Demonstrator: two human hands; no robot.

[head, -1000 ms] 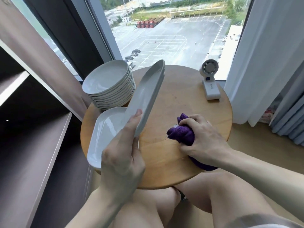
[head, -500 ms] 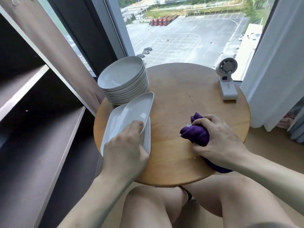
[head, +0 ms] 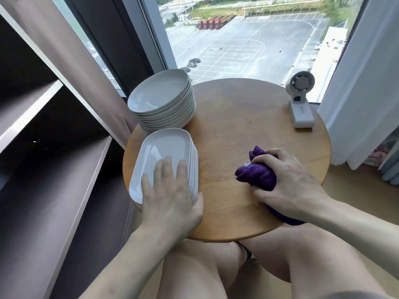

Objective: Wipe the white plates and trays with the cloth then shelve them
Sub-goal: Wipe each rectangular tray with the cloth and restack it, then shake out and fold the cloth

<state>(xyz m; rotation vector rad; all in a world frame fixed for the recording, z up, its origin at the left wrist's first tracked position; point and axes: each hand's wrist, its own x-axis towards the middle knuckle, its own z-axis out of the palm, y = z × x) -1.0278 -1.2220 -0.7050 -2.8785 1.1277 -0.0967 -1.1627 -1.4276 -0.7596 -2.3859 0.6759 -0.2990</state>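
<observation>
White trays (head: 166, 147) sat stacked on the counter (head: 248, 126), apparently steadied under the left hand (head: 170, 201), its fingers (head: 164, 171) flat; the right hand (head: 289, 186) gripped a purple cloth (head: 257, 175) for wiping.

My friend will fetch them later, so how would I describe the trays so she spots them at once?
Find the round wooden table by the window. On its left edge, beside the dark shelves, sit two white stacks. The trays are the nearer one, under the left hand: oblong with rounded corners, whereas the plates behind are round.
</observation>
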